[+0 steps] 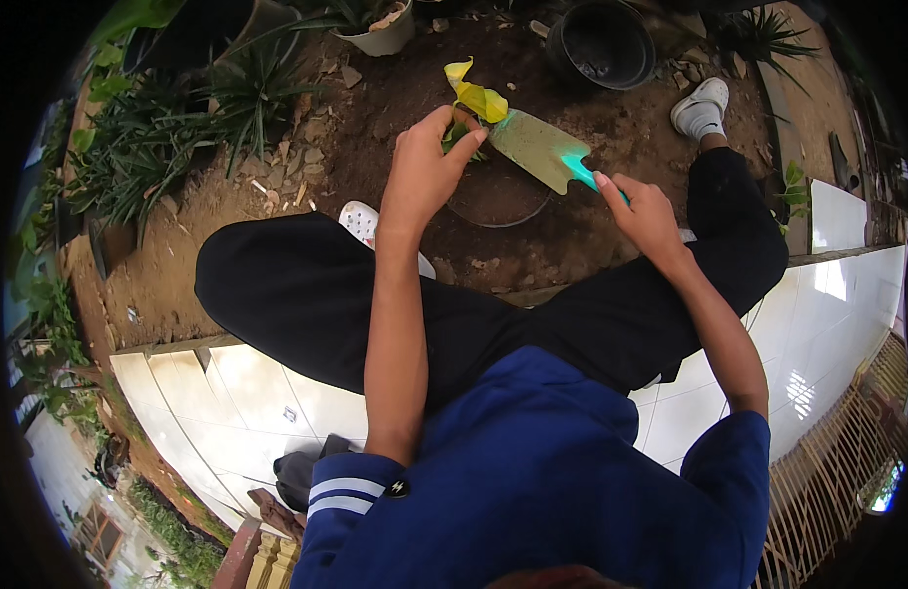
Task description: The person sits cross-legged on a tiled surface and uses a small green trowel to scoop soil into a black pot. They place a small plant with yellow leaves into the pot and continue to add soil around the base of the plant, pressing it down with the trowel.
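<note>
My left hand [424,166] has its thumb and fingers around the stem of a small plant with yellow leaves [483,101] and some green leaves [460,134]. Part of the stem is hidden behind the fingers. In my right hand [643,215] is the turquoise handle of a garden trowel [539,151]. Its broad, soil-marked blade points up and left, with the tip beside the yellow leaves. Below the blade lies a round pot full of soil [498,202], its thin rim showing at the near side.
A black plastic pot [603,46] stands at the upper right, a white pot [384,37] at the top. Spiky plants [167,147] and broken stones [296,166] lie left. My clog-shod feet rest on the soil around the pot. White tiles [277,397] edge the bed.
</note>
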`<action>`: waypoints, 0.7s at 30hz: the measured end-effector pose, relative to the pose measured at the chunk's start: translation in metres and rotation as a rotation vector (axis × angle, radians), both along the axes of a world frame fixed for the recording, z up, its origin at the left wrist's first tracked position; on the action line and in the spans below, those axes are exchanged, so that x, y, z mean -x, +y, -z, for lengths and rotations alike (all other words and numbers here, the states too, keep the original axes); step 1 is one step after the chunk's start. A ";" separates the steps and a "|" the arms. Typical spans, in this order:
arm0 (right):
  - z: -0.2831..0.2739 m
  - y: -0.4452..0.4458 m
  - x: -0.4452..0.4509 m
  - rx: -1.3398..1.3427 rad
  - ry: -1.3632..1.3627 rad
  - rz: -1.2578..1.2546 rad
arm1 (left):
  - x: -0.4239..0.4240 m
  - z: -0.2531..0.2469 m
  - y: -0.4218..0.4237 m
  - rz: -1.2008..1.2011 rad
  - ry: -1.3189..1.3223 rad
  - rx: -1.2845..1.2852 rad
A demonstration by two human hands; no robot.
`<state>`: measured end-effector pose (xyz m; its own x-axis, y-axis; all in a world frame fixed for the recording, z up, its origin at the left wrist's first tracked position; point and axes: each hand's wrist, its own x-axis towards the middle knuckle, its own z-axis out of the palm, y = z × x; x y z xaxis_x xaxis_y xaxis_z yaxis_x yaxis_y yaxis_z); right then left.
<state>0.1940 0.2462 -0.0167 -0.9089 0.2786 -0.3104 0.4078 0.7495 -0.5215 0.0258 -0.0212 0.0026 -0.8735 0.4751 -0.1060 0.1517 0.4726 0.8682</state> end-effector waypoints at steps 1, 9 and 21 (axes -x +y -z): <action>0.004 -0.001 -0.002 -0.031 -0.027 -0.023 | 0.001 -0.001 0.000 0.005 -0.012 0.005; 0.000 -0.016 -0.011 0.001 -0.076 0.027 | -0.001 -0.003 0.000 -0.001 -0.008 0.010; 0.014 -0.042 -0.058 0.053 -0.161 -0.032 | -0.001 -0.004 0.001 0.005 -0.018 0.032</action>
